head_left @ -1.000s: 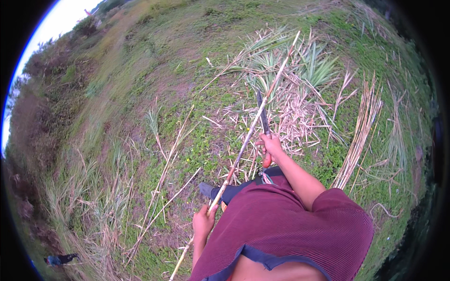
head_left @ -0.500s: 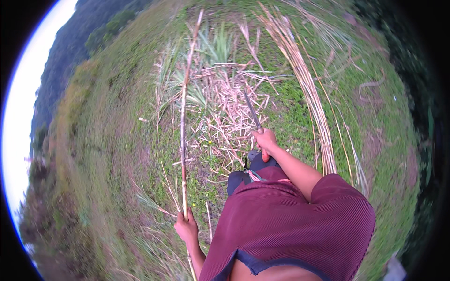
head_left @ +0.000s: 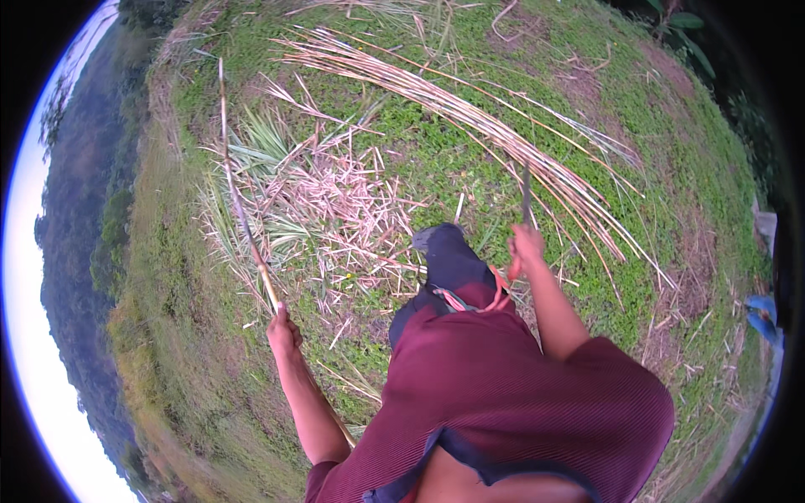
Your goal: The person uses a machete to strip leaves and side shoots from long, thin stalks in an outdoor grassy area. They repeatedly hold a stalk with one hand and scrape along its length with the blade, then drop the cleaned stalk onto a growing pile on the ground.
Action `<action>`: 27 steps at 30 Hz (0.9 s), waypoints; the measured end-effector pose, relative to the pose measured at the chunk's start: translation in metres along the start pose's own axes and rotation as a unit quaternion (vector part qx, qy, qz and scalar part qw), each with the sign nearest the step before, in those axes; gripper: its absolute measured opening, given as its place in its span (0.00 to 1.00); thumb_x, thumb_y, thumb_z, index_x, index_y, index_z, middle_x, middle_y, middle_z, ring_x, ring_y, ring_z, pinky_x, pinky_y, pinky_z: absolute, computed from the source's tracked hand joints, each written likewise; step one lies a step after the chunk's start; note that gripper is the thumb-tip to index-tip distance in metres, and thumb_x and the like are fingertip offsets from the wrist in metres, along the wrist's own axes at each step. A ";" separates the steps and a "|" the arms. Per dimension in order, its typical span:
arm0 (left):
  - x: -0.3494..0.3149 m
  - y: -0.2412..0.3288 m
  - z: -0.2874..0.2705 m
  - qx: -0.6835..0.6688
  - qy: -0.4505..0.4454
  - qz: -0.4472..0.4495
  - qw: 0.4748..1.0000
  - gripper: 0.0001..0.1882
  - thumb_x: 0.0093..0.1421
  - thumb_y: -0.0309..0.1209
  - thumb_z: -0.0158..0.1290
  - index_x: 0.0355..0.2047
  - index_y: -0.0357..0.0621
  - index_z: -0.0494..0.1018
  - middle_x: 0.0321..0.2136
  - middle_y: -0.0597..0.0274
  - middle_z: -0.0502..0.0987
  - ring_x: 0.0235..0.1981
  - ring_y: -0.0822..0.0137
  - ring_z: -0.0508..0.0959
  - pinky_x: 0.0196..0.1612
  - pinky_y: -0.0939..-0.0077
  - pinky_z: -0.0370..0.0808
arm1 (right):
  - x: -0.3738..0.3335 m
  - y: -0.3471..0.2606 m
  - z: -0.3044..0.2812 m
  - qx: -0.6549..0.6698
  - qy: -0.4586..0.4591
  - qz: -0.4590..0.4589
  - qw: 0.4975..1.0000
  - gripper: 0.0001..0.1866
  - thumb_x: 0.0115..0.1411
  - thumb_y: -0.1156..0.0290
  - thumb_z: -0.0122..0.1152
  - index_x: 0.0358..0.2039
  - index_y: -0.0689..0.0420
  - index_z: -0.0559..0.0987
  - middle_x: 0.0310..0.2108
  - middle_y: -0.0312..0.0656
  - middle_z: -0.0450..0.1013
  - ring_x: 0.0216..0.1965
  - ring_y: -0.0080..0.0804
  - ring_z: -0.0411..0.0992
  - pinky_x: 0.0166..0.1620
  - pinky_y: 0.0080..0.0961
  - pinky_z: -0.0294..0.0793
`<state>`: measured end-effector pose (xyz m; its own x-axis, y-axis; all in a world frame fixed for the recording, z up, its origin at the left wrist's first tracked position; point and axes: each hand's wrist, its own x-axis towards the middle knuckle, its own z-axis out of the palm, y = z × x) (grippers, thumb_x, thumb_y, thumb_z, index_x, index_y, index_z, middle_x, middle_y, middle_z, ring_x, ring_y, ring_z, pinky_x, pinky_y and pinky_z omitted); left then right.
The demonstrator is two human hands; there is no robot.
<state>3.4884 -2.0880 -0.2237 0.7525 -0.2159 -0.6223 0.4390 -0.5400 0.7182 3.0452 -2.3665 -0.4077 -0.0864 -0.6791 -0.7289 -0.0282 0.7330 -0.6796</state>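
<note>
A long, thin cane stalk [head_left: 237, 193] is gripped in my left hand [head_left: 284, 332], its fingers wrapped round it. The stalk reaches up and away to the far left, and its lower end runs back beside my forearm. My right hand [head_left: 527, 245] is closed on the reddish handle of a long knife [head_left: 527, 197]. The dark blade points away from me, its tip close to a row of long stripped stalks [head_left: 453, 105] lying on the grass. Blade and held stalk are well apart.
A heap of pale cut scraps [head_left: 340, 197] and green leaves [head_left: 264, 142] covers the ground between my hands. My shoe [head_left: 432, 237] stands at its right edge. A blue object [head_left: 761, 317] lies at the far right, and trees [head_left: 84, 243] rise at the left.
My left hand has moved forward and left with the stalk, which now leans further left. My right hand holds the knife further right. The view has turned, and the stalk row now lies more crosswise.
</note>
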 end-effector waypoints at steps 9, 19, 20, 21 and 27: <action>0.105 0.066 0.089 0.058 -0.005 0.061 0.996 0.20 0.64 0.42 0.53 0.20 0.45 0.64 0.11 0.70 0.60 0.08 0.75 0.60 0.10 0.77 0.53 | -0.046 0.120 -0.134 -0.023 0.163 0.171 0.971 0.13 0.61 0.61 0.52 0.29 0.59 0.70 0.13 0.40 0.67 0.10 0.31 0.64 0.13 0.31 0.62; 0.249 0.226 0.210 0.258 0.197 0.216 0.921 0.26 0.60 0.49 0.56 0.27 0.31 0.79 0.18 0.48 0.77 0.21 0.56 0.78 0.27 0.59 0.73 | 0.070 0.013 -0.122 0.016 0.150 0.139 0.979 0.11 0.59 0.63 0.57 0.31 0.57 0.72 0.18 0.42 0.70 0.14 0.27 0.66 0.16 0.25 0.64; 0.253 0.252 0.208 0.242 0.221 0.240 0.914 0.28 0.60 0.51 0.54 0.26 0.32 0.79 0.18 0.46 0.77 0.23 0.53 0.79 0.30 0.56 0.73 | 0.084 -0.003 -0.119 0.094 0.178 0.157 0.967 0.11 0.58 0.63 0.57 0.33 0.57 0.72 0.19 0.43 0.71 0.15 0.27 0.67 0.17 0.25 0.65; 0.266 0.282 0.208 0.262 0.245 0.280 0.890 0.30 0.60 0.53 0.53 0.26 0.31 0.79 0.19 0.44 0.77 0.25 0.50 0.79 0.32 0.55 0.73 | 0.101 -0.022 -0.124 0.022 0.156 0.123 0.980 0.10 0.59 0.64 0.56 0.35 0.57 0.71 0.20 0.41 0.70 0.16 0.26 0.67 0.17 0.24 0.65; 0.245 0.470 0.241 0.157 0.269 0.396 0.864 0.37 0.63 0.62 0.42 0.30 0.32 0.76 0.20 0.48 0.76 0.24 0.53 0.77 0.32 0.55 0.72 | 0.143 -0.130 -0.111 0.025 0.221 0.052 0.974 0.11 0.57 0.67 0.57 0.35 0.61 0.72 0.18 0.42 0.69 0.13 0.28 0.66 0.15 0.26 0.67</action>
<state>3.7606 -2.5905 -0.1140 0.9123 -0.2545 0.3209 -0.4089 -0.6087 0.6799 2.9263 -2.5548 -0.4143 -0.5059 -0.5112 -0.6948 0.0516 0.7861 -0.6159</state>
